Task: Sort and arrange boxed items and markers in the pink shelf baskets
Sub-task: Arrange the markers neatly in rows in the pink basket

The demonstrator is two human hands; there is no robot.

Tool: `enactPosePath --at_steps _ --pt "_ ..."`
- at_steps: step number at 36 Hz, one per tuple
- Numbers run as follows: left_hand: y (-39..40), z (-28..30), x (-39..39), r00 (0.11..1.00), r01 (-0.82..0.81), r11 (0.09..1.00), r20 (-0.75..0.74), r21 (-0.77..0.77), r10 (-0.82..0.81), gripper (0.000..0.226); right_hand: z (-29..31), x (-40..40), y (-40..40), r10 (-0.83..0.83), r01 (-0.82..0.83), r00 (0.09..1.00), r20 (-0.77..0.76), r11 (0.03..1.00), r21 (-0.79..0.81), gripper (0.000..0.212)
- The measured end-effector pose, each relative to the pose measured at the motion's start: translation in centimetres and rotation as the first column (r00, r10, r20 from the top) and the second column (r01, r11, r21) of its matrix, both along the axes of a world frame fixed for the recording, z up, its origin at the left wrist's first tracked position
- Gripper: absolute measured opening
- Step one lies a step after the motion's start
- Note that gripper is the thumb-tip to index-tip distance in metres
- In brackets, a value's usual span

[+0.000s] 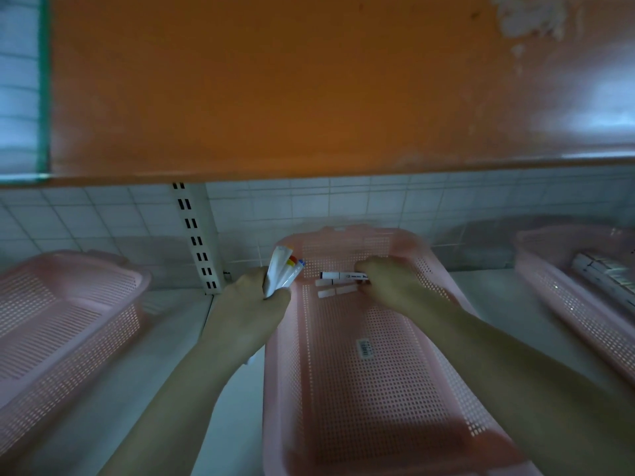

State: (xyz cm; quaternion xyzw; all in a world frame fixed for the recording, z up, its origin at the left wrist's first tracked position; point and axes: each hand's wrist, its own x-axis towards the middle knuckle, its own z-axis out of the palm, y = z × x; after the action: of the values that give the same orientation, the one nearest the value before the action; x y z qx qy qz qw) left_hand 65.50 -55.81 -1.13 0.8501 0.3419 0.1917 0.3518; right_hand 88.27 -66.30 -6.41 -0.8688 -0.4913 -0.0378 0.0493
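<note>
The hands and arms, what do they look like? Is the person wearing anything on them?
Both arms are bare from the bottom edge of the picture up to the wrists: no sleeves show. The left hand and right hand wear no gloves, and no watch, bracelet or ring is visible. The light is dim and the picture a little blurry, so tiny details cannot be made out.

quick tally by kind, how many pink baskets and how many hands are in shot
pink perforated plastic baskets: 3 (left basket, middle basket, right basket)
bare hands: 2 (left hand gripping markers, right hand on a marker)
total: 5
</note>
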Motion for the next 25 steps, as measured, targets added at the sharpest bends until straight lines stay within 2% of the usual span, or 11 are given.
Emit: enactPosePath --at_steps 5,8,13,20,25 --pt "0.2 -0.2 -0.2 1.000 -0.004 1.000 -0.028 0.016 0.004 0.016 -0.6 0.2 0.7 -0.042 0.044 0.998 -0.048 0.999 0.030 0.011" --pt "0.2 -0.3 -0.1 1.000 -0.003 0.999 -0.018 0.041 0.003 0.021 -0.5 0.1 0.7 -0.060 0.062 0.998 -0.034 0.997 0.049 0.012" --pt "0.3 -0.4 -0.1 1.000 -0.008 0.999 0.002 0.040 0.007 0.026 0.2 -0.4 0.1 0.018 -0.014 0.999 -0.029 0.994 0.112 0.012" --pt "0.1 -0.4 0.2 1.000 -0.017 0.999 -0.004 0.029 0.018 0.026 0.2 -0.5 -0.8 0.081 -0.079 0.992 -0.092 0.997 0.023 0.016" --pt "-0.2 -0.2 0.1 1.000 -0.014 1.000 0.011 0.019 0.014 0.026 -0.3 -0.4 -1.0 0.080 -0.079 0.995 -0.057 0.997 0.021 0.019"
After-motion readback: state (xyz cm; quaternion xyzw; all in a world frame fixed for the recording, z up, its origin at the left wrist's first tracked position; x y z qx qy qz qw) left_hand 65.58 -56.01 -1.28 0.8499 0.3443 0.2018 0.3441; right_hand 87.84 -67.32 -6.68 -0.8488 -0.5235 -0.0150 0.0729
